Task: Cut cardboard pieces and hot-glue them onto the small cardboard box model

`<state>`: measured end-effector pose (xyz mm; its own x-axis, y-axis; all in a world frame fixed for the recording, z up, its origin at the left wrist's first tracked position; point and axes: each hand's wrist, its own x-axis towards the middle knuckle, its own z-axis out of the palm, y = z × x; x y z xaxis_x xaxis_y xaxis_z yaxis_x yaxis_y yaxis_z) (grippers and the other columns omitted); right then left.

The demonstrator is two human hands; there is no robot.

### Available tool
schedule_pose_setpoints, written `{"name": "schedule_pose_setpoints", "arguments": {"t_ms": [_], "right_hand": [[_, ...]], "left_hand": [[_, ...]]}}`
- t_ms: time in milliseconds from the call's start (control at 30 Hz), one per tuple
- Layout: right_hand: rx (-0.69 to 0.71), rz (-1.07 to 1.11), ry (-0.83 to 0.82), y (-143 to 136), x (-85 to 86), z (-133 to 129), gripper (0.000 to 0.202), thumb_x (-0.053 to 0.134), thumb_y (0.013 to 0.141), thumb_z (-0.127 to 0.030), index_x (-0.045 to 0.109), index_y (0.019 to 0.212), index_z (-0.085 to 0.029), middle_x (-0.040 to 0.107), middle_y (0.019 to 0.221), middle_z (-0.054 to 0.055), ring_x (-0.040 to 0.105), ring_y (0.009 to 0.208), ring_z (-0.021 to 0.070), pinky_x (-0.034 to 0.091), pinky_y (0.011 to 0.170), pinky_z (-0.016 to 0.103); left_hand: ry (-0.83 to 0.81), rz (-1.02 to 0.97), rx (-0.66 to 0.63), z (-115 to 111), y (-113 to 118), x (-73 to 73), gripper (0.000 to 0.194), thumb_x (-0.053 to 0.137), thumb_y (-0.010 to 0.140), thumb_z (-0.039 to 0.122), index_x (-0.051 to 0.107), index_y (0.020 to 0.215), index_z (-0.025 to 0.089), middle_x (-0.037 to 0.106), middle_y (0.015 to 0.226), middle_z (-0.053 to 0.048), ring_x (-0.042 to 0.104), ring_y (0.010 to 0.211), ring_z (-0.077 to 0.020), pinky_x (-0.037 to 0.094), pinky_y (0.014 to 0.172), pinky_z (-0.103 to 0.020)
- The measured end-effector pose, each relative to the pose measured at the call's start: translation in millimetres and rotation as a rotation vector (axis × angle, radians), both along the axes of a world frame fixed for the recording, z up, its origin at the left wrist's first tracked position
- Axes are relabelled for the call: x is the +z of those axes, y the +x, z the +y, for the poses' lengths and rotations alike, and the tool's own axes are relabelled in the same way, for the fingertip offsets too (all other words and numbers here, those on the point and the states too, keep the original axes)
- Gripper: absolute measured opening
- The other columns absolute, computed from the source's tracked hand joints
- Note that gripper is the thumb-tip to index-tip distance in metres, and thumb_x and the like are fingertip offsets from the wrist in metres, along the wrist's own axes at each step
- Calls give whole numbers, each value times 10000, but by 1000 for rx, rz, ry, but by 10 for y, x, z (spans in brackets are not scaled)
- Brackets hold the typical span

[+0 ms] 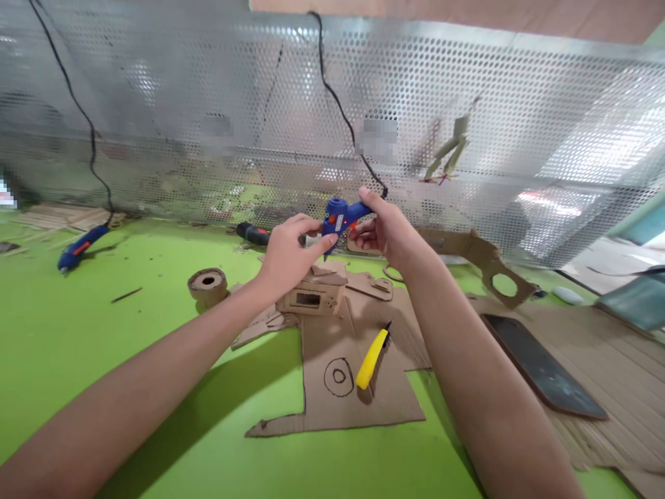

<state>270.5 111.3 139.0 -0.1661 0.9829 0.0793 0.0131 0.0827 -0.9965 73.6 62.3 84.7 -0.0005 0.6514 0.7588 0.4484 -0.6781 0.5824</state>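
A blue glue gun (337,223) is held up above the green table (208,416), its nozzle pointing down. My right hand (382,225) grips its handle, where a black cord comes in. Fingers of my left hand (294,249) pinch the front part of the gun. Below them sits a small cardboard box (312,298) with a rectangular opening. A yellow cutter (371,360) lies on a flat cardboard sheet (332,409) with two circles drawn on it, one inside the other.
A round cardboard roll (208,285) stands left of the box. Another glue gun (83,247) lies far left. A dark flat slab (543,364) rests on cardboard at the right. Behind, a perforated metal panel (208,138) borders the table, near a cardboard piece with a hole (481,260).
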Motion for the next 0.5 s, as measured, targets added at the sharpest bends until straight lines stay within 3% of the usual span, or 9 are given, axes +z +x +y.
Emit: {"name": "schedule_pose_setpoints", "arguments": {"t_ms": [200, 400, 500], "right_hand": [[-72, 113, 42, -96, -33, -32, 352, 708, 951, -500, 567, 776, -229, 636, 564, -4, 498, 383, 90, 370, 350, 179], [-115, 110, 31, -105, -28, -30, 388, 676, 964, -503, 541, 725, -228, 582, 502, -4, 462, 373, 88, 321, 342, 169], [-120, 135, 6, -93, -27, -19, 409, 648, 978, -506, 546, 707, -218, 578, 502, 4, 440, 376, 76, 307, 344, 159]], "left_hand": [[-59, 4, -1, 6, 4, -10, 147, 780, 906, 320, 786, 918, 173, 724, 938, -37, 652, 888, -199, 465, 816, -326], [-116, -65, -60, -10, 4, -7, 251, 750, 941, 410, 808, 1007, 175, 767, 1016, -61, 665, 926, -199, 465, 799, -309], [-190, -163, -87, 42, -47, -6, 344, 692, 972, 497, 791, 966, 168, 747, 914, -51, 620, 830, -176, 449, 758, -300]]}}
